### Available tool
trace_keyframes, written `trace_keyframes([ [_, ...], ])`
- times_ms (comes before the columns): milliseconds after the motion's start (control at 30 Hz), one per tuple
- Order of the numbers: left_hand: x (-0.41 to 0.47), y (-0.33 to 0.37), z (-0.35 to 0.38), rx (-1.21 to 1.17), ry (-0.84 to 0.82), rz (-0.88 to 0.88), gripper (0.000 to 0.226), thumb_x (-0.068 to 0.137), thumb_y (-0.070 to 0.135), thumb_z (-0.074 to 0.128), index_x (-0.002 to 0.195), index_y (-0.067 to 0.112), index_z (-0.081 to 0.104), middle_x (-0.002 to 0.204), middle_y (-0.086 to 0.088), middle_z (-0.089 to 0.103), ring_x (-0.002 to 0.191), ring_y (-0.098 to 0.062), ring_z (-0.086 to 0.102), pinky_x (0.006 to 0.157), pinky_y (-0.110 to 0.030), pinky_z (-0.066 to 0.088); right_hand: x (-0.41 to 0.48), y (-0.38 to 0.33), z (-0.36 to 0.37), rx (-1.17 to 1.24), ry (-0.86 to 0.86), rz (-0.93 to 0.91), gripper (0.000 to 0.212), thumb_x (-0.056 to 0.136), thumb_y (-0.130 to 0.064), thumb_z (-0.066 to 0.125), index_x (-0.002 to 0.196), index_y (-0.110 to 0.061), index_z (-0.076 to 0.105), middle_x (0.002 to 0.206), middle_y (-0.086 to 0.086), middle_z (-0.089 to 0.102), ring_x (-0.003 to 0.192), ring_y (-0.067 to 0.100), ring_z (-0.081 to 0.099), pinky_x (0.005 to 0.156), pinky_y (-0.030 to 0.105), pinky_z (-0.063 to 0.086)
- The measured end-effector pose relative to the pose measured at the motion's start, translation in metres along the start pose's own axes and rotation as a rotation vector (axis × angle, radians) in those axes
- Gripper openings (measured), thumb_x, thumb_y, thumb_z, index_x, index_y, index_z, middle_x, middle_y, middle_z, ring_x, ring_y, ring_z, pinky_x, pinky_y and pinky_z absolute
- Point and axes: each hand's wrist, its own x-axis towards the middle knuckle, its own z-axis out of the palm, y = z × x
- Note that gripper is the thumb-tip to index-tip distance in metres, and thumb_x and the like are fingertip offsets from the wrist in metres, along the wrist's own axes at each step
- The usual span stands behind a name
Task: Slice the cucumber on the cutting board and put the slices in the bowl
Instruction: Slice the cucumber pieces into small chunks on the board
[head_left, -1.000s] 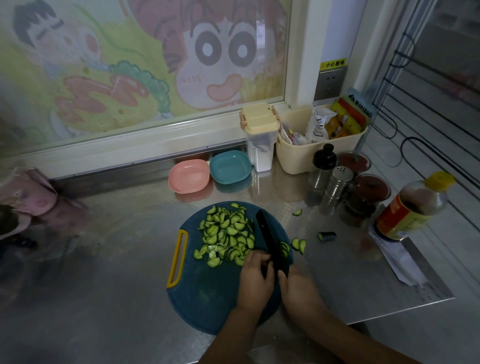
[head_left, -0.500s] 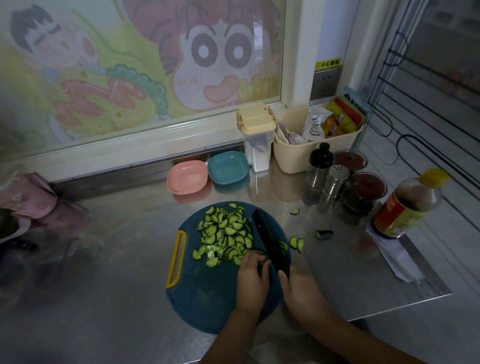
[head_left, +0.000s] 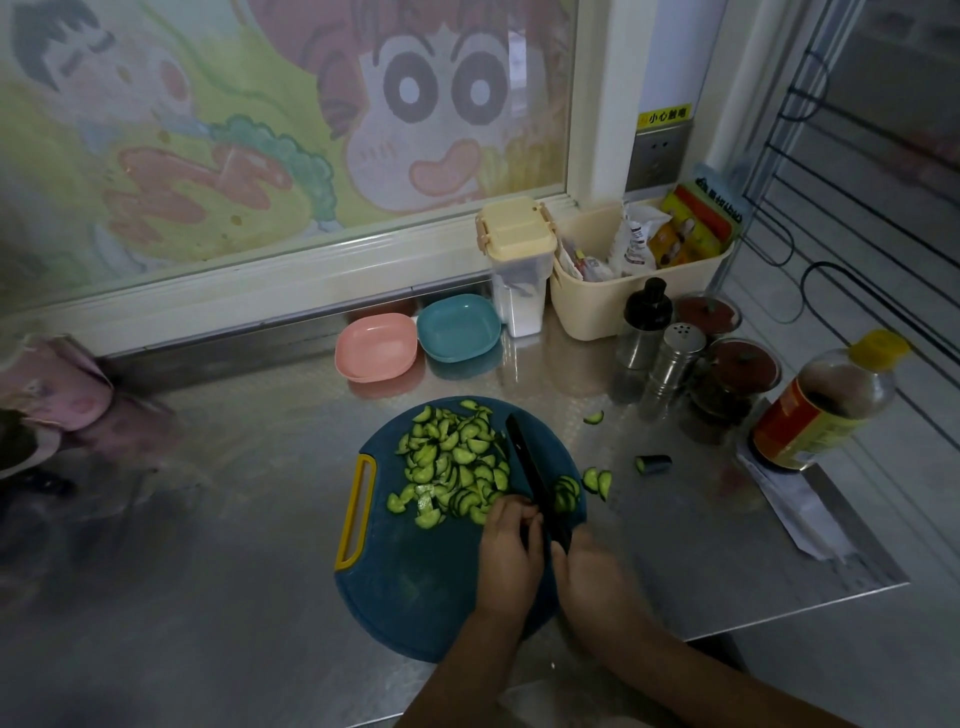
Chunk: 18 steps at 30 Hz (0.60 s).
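On the cutting board (head_left: 415, 587), knife (head_left: 527, 462) pointing away-left, right hand (head_left: 592, 577) gripping it, left hand (head_left: 506, 551) curled, grasp unclear

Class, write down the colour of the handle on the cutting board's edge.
Yellow handle on a dark teal cutting board; seen best in the head view.

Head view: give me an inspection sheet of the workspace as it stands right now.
Surface: steel counter; three stray slices and a cucumber end lie right of the cutting board.
Job's things: cutting board carries the slice pile; pink bowl and teal bowl empty.
Clutter: lidded container, basket, shakers, jars, sauce bottle, paper.
Hands: right hand grips the knife; left hand curled beside the blade, hold hidden.
Cables: dark loops on right wall, cable or rack unclear.
Surroundings: cartoon window, wall socket, pink cloth at left.
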Motion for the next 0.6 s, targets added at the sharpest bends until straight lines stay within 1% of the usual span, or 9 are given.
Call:
trace_keyframes([
  [33, -0.0004, 0.0005, -0.0003, -0.002, 0.001, -0.003, 0.009, 0.085, 0.009, 0.053, 0.079, 0.007, 0.060, 0.089, 0.002, 0.055, 0.084, -0.001, 0.048, 0.076, -0.008, 0.036, 0.0015, -0.0007, 0.0013, 0.018, -0.007, 0.016, 0.034, 0.102, -0.031, 0.029, 0.122, -0.007, 0.041, 0.112, 0.009, 0.062, 0.097, 0.020, 0.060, 0.065, 0.021, 0.030],
  [67, -0.0007, 0.0009, -0.0006, -0.005, 0.002, -0.008, 0.009, 0.085, 0.010, 0.053, 0.079, 0.008, 0.059, 0.089, 0.004, 0.054, 0.084, 0.000, 0.048, 0.076, -0.008, 0.036, 0.0026, -0.0015, 0.0016, 0.039, -0.010, 0.024, 0.033, 0.102, -0.030, 0.029, 0.121, -0.007, 0.041, 0.112, 0.010, 0.061, 0.095, 0.020, 0.060, 0.063, 0.021, 0.030],
  [133, -0.0005, 0.0011, -0.0006, -0.017, 0.004, -0.016, 0.009, 0.085, 0.010, 0.054, 0.078, 0.009, 0.058, 0.088, 0.005, 0.054, 0.083, 0.000, 0.048, 0.075, -0.010, 0.038, 0.0039, -0.0026, 0.0012, 0.101, -0.011, 0.029, 0.031, 0.102, -0.029, 0.029, 0.117, -0.006, 0.042, 0.108, 0.009, 0.061, 0.080, 0.016, 0.053, 0.050, 0.019, 0.028],
  [167, -0.0005, 0.0010, -0.0004, -0.026, 0.004, -0.017, 0.009, 0.085, 0.010, 0.054, 0.077, 0.009, 0.057, 0.088, 0.004, 0.054, 0.083, -0.001, 0.049, 0.074, -0.012, 0.039, 0.0038, -0.0023, 0.0008, 0.125, 0.002, 0.030, 0.031, 0.102, -0.029, 0.030, 0.115, -0.006, 0.044, 0.105, 0.008, 0.061, 0.074, 0.014, 0.049, 0.048, 0.018, 0.029],
  [233, -0.0006, 0.0015, -0.0003, -0.038, 0.007, -0.023, 0.009, 0.085, 0.009, 0.055, 0.076, 0.009, 0.056, 0.088, 0.002, 0.055, 0.083, -0.002, 0.050, 0.074, -0.015, 0.041, 0.0052, -0.0010, 0.0006, 0.149, 0.031, 0.043, 0.031, 0.102, -0.030, 0.030, 0.113, -0.006, 0.046, 0.102, 0.008, 0.061, 0.073, 0.014, 0.049, 0.050, 0.020, 0.029],
  [367, -0.0008, 0.0015, -0.0002, -0.039, 0.015, -0.032, 0.010, 0.085, 0.011, 0.054, 0.075, 0.009, 0.055, 0.089, 0.002, 0.055, 0.084, -0.004, 0.050, 0.075, -0.017, 0.041, 0.0055, 0.0014, 0.0000, 0.198, 0.011, 0.060, 0.032, 0.102, -0.030, 0.030, 0.113, -0.005, 0.047, 0.105, 0.012, 0.062, 0.077, 0.016, 0.050, 0.063, 0.021, 0.031],
  [467, -0.0012, 0.0022, -0.0004, -0.029, 0.016, -0.034, 0.010, 0.085, 0.010, 0.052, 0.075, 0.008, 0.055, 0.088, 0.001, 0.055, 0.083, -0.004, 0.050, 0.075, -0.010, 0.038, 0.0023, 0.0039, -0.0030, 0.206, 0.016, 0.017, 0.033, 0.102, -0.028, 0.030, 0.116, -0.004, 0.048, 0.105, 0.011, 0.062, 0.076, 0.012, 0.047, 0.056, 0.019, 0.028],
  [533, -0.0007, 0.0023, -0.0006, -0.019, 0.021, -0.033, 0.010, 0.085, 0.007, 0.052, 0.075, 0.007, 0.055, 0.089, -0.001, 0.056, 0.083, -0.002, 0.047, 0.075, -0.005, 0.034, 0.0000, 0.0045, -0.0034, 0.214, 0.033, -0.009, 0.033, 0.102, -0.028, 0.030, 0.116, -0.004, 0.048, 0.099, 0.007, 0.060, 0.075, 0.010, 0.045, 0.059, 0.018, 0.028],
  [600, -0.0006, 0.0028, -0.0007, -0.014, 0.019, -0.033, 0.009, 0.084, 0.005, 0.053, 0.075, 0.007, 0.054, 0.089, -0.003, 0.056, 0.082, -0.001, 0.045, 0.075, -0.006, 0.033, -0.0019, 0.0047, -0.0038, 0.230, 0.031, -0.011, 0.032, 0.101, -0.028, 0.031, 0.116, -0.005, 0.048, 0.094, 0.005, 0.057, 0.076, 0.014, 0.051, 0.064, 0.019, 0.030],
])
